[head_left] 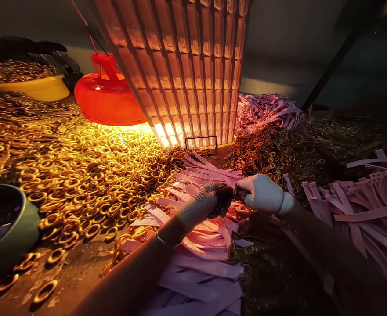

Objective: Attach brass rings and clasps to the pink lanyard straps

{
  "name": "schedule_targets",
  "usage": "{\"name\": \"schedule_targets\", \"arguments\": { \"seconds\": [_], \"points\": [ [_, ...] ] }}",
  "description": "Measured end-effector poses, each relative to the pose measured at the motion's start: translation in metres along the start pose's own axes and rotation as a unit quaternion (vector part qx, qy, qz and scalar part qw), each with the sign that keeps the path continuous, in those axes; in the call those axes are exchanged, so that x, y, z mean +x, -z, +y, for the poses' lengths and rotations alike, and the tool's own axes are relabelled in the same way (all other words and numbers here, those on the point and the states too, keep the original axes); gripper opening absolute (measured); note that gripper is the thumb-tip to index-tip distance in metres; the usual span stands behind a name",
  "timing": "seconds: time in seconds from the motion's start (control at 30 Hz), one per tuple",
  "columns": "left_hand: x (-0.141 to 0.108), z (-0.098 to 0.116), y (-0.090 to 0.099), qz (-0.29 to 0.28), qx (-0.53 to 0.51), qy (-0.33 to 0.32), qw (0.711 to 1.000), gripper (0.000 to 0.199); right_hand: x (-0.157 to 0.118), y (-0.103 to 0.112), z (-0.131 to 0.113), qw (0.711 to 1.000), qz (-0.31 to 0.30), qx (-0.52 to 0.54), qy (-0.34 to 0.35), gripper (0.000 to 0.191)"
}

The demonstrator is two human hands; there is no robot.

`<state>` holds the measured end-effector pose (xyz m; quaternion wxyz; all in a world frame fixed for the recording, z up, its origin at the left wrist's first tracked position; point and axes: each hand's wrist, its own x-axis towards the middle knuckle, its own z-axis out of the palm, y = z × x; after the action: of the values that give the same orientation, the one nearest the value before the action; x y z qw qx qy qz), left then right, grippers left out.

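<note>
My left hand point(208, 202), in a pale dotted glove with dark fingertips, is closed above a pile of pink straps point(209, 241). Nearly touching it is my right hand point(265, 193), in a white glove with dark fingertips, its fingers pinched together. What the fingers hold is too dark and small to make out. Below my right forearm a single pale strap point(300, 245) trails down toward the lower right; whether its upper end reaches my fingers cannot be seen. Gold metal pieces point(143, 231) show along the left ends of the piled straps.
Gold rings point(91, 184) cover the table's left side under a hanging red lamp point(109, 98). A ribbed clear panel point(193, 79) stands behind. Small metal clasps point(262, 147) lie beyond my right hand, with more straps point(361, 210) rightward. A green basin point(28, 228) and yellow basin point(45, 89) stand left.
</note>
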<state>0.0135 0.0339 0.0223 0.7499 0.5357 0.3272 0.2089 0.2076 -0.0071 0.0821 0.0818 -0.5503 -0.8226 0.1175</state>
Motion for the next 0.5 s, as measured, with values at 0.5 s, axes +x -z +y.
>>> {"name": "schedule_targets", "arguments": {
  "seconds": [0.5],
  "points": [
    [0.013,0.007,0.009,0.081,-0.271,0.048,0.958,0.01,0.015,-0.037,0.016,0.975,0.07,0.184,-0.101,0.023]
  ]
}}
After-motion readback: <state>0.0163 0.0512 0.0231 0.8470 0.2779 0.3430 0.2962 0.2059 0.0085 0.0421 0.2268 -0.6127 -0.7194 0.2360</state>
